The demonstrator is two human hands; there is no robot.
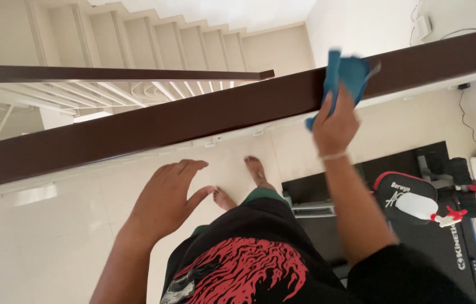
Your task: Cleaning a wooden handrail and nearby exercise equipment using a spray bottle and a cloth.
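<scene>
My right hand [335, 123] grips a blue cloth [346, 74] and presses it against the dark brown handrail [193, 115] that crosses the view diagonally. The cloth drapes over the rail's upper edge at the right. My left hand [166, 197] hovers below the rail with fingers spread, holding nothing and touching nothing. Both my bare feet [256, 171] stand on the pale tiled floor below.
A second dark rail [114, 73] runs at the upper left beside white stairs [153, 39]. At the lower right lies a black exercise machine [418, 197] with a white spray bottle with a red trigger [426, 208] on it. A cable runs down the right wall.
</scene>
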